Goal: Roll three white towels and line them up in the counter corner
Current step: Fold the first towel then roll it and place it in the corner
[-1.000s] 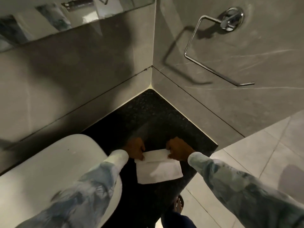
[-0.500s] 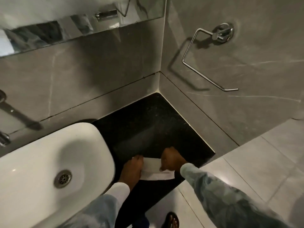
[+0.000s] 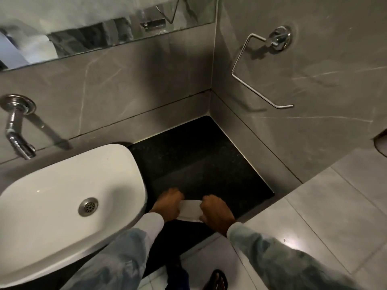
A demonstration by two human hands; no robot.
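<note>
- The left hand [image 3: 168, 206] lies palm down on the left end of a white towel [image 3: 190, 210], fingers curled over the towel's far edge and gripping it.
- The right hand [image 3: 216, 213] mirrors it on the right end, knuckles up, fingers bent and closed on the cloth, thumb tucked low on the near side.
- Both forearms reach forward from the bottom of the view in mottled blue-grey sleeves; a white cuff [image 3: 152, 223] shows at the left wrist, and the left arm passes over the corner of the sink [image 3: 41, 206].
- The towel shows only as a narrow band between the two hands, lying flat on the black counter [image 3: 199, 160] close to its front edge, well short of the corner where the two grey walls meet.
- Whether the band is a finished roll or a partly rolled fold cannot be told; the hands cover its ends.
- The sink sits just left of the hands, with a chrome tap [image 3: 15, 130] on the wall above it.
- A chrome towel ring [image 3: 257, 68] hangs on the right-hand wall, and a mirror [image 3: 94, 19] runs along the back wall.
</note>
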